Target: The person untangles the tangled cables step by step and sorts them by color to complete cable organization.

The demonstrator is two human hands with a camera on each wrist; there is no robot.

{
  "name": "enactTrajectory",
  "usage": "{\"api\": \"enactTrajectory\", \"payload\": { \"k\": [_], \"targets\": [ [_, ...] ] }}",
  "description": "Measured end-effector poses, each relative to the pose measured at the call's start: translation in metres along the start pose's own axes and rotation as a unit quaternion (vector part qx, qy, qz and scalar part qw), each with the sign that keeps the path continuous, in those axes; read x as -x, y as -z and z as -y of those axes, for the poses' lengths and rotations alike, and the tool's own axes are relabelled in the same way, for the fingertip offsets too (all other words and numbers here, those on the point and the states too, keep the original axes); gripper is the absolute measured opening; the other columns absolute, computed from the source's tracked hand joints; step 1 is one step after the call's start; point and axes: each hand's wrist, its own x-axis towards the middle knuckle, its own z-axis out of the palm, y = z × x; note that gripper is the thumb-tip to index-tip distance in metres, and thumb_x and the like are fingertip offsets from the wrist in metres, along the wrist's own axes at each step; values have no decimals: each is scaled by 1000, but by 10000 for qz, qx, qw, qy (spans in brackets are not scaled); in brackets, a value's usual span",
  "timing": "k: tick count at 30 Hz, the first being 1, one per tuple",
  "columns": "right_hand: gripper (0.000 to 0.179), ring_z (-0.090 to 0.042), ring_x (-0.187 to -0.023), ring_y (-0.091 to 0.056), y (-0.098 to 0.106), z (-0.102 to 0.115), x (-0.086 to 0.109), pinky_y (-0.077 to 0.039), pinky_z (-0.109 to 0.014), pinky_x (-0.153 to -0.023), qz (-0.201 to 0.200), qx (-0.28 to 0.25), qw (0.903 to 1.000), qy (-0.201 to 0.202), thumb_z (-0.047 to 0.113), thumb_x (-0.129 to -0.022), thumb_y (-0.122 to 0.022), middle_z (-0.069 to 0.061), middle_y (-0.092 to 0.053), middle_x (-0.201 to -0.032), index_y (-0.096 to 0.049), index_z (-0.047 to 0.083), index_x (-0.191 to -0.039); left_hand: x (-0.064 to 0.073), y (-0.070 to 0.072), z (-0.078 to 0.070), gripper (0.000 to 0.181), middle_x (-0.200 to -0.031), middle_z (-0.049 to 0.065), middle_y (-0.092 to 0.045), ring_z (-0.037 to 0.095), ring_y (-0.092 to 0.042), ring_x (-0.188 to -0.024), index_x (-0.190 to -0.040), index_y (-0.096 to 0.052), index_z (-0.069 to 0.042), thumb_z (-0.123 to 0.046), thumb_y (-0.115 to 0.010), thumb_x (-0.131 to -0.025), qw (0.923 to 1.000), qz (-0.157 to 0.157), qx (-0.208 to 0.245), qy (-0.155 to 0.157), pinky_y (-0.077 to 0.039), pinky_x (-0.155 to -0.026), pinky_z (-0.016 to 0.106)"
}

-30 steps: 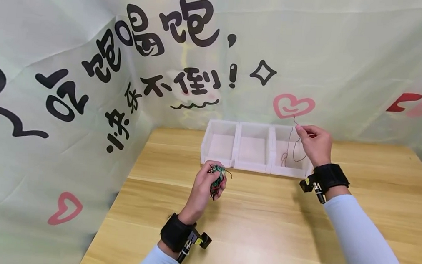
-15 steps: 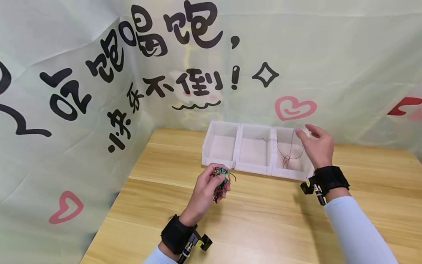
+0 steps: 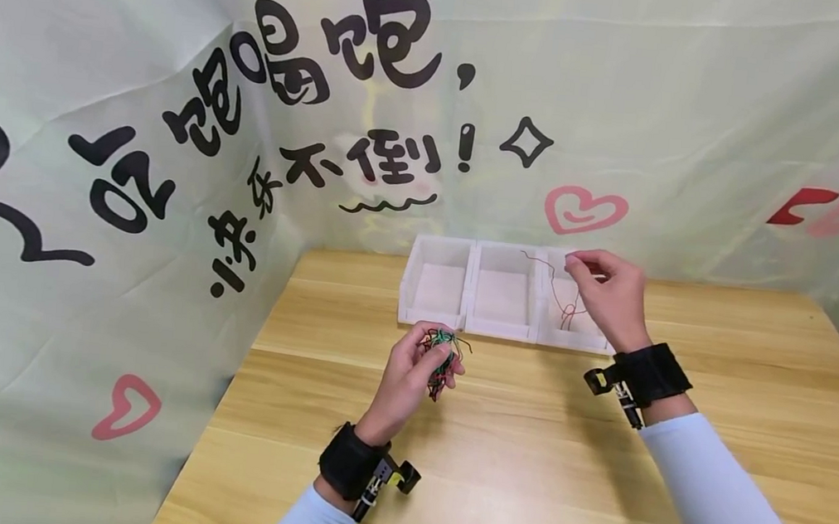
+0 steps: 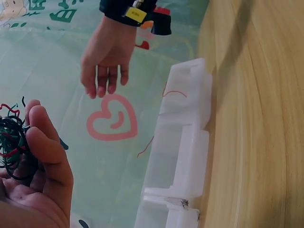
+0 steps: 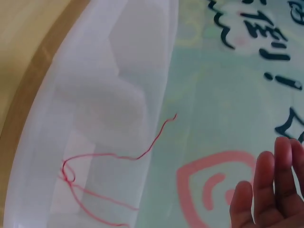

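Observation:
My left hand (image 3: 400, 377) grips a tangled bundle of thin wires (image 3: 441, 357), green, black and red, in front of the bins. A few loose wire ends stick out of the bundle. Over the right white bin (image 3: 572, 339) hovers my right hand (image 3: 614, 300), its fingers loosely bent. In the right wrist view those fingers (image 5: 266, 190) extend with no wire on them. A thin red wire (image 5: 111, 154) lies looped in the right bin, one end reaching out over the middle bin (image 3: 501, 331). Part of the right bin is hidden behind my right hand.
The left bin (image 3: 429, 321) joins the other two in a row at the back of the wooden table (image 3: 506, 469). Close behind the bins hangs a pale green printed cloth (image 3: 736, 156), which also covers the left side.
The right hand held the red wire above the right bin, then let go of it. The wire's end now leans left over the middle bin, and the hand has shifted left. The left hand barely moved.

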Motion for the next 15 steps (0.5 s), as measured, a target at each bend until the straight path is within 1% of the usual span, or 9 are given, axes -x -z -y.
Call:
{"api": "enactTrajectory", "payload": {
  "k": [4, 7, 11, 15],
  "targets": [
    [19, -18, -69, -58, -1, 26, 13, -44, -19, -51, 490, -369, 9980, 164, 22, -90, -62, -10, -66, -80, -69, 5, -93, 0, -1, -1, 21, -78, 25, -62, 44, -53, -61, -115, -50, -3, -14, -48, -97, 9999, -72, 37, 108, -42, -41, 22],
    [12, -22, -66, -58, -4, 50, 26, -44, -18, -48, 955, -560, 9932, 362, 13, -90, -62, -13, -65, -76, -67, 3, -88, -1, -2, -4, 18, -78, 25, -63, 45, -54, -61, -112, -51, -5, -12, -49, -96, 9999, -86, 10, 143, -47, -46, 24],
    [7, -23, -64, -59, -11, 73, 42, -44, -20, -49, 1462, -596, 9855, 619, 9, -89, -62, -9, -63, -72, -66, 7, -83, 0, -6, -15, 17, -78, 26, -63, 45, -55, -62, -110, -51, -2, -10, -51, -96, 9998, -41, -131, 125, -52, -53, 27],
    [9, -19, -61, -57, -18, 86, 54, -45, -25, -49, 1880, -604, 9769, 816, 8, -88, -62, -4, -62, -69, -65, 12, -80, 0, -10, -21, 20, -76, 23, -64, 42, -57, -61, -109, -50, 3, -11, -52, -95, 9995, -103, -255, 145, -53, -52, 28]
  ]
}}
